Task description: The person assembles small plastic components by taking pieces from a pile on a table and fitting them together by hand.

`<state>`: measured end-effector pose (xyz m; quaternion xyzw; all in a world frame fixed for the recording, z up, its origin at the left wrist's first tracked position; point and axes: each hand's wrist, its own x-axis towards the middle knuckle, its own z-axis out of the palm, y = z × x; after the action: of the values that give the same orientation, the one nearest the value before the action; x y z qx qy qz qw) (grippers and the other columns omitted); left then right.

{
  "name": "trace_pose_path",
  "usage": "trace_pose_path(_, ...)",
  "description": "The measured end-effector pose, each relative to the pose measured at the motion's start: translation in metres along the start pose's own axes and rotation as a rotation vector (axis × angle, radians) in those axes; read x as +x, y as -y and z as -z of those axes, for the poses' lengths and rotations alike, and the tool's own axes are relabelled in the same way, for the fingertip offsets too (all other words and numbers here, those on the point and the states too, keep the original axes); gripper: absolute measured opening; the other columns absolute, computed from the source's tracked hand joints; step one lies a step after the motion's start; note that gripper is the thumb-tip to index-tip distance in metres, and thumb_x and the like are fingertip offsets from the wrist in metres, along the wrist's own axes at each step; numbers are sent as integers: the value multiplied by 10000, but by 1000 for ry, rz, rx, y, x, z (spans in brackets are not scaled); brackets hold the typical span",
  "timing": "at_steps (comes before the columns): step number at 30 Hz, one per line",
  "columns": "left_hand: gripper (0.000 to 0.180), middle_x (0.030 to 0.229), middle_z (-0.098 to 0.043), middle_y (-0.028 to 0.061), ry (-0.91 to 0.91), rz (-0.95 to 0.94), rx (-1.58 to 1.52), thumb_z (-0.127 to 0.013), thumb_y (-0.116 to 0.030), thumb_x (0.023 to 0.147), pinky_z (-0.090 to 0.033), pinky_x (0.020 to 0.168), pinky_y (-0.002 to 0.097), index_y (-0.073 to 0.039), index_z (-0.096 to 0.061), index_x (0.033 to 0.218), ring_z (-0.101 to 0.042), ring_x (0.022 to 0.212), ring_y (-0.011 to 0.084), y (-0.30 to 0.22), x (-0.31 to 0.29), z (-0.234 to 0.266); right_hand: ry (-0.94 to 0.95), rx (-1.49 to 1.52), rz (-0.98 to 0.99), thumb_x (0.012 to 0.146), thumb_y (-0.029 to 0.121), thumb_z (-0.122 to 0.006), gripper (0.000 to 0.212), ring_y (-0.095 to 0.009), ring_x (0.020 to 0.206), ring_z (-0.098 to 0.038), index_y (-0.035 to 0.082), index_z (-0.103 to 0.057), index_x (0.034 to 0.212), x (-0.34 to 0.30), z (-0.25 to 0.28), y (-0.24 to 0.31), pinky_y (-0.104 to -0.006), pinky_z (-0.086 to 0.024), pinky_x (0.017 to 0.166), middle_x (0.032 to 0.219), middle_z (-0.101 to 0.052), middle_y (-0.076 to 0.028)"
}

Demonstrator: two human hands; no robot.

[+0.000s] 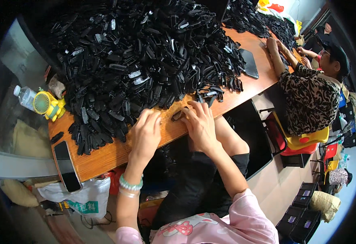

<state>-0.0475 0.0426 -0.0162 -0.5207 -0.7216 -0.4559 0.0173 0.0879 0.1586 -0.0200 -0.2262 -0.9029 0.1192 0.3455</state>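
Observation:
A large heap of small black plastic clip-like pieces point(145, 61) covers much of the wooden table point(100, 160). My right hand point(201, 127) is over the table near its front edge, its thumb and fingers closed on one small black plastic piece point(177, 116). To the left, at the heap's near edge, my left hand point(146, 132) has its fingers bent and drawn together. Anything at its fingertips is too small or hidden to name. A green bead bracelet point(131, 184) circles my left wrist. Several loose black pieces point(209, 94) lie just beyond my right hand.
At the table's left end lie a phone point(67, 166), a yellow handheld fan point(48, 106) and a clear bottle point(24, 97). A dark flat tablet-like thing point(249, 64) rests to the right. Another person point(310, 93) sits at the table on a yellow chair; black crates point(300, 221) stand on the floor.

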Motion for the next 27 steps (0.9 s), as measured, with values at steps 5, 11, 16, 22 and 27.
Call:
trace_pose_path(5,261,927,-540,153,66,27,185,-627,-88,811,-492,626,389,-1,-536,1039,-601,740,341,-7,35,-35,185,-35,67,737,45,-618,252,-240,951,-518,63,-593,987,-8,-7,-7,-364,-404,826,954,-575,-68)
trace_pose_path(11,212,878,-500,116,-147,-46,104,-633,-27,771,-486,556,343,-13,-520,949,-593,696,269,-8,29,-31,50,171,11,764,58,-659,249,-217,828,-608,45,-610,1008,-21,-4,-8,-300,-502,620,941,-612,-83)
trace_pose_path(16,181,996,-545,99,-220,273,-613,-633,29,787,-431,537,204,-13,-504,908,-527,690,92,-12,-2,-3,20,1289,-747,893,34,-541,369,-155,798,-596,-16,-483,1254,-20,7,3,-256,-505,659,992,-574,-103)
trace_pose_path(22,172,707,-570,39,92,648,-1050,-601,-74,865,-373,412,185,-3,-524,1001,-489,489,58,-21,-34,17,182,1453,-819,909,88,-541,405,-142,771,-578,-69,-442,1269,-21,18,13,-253,-488,641,1036,-560,-101)
trace_pose_path(27,433,721,-514,-15,275,599,-861,-570,-136,902,-408,519,184,-36,-464,1310,-500,579,44,-38,-47,23,328,1355,-620,904,88,-553,352,-128,797,-585,-57,-505,1221,-25,32,38,-254,-478,726,959,-633,-89)
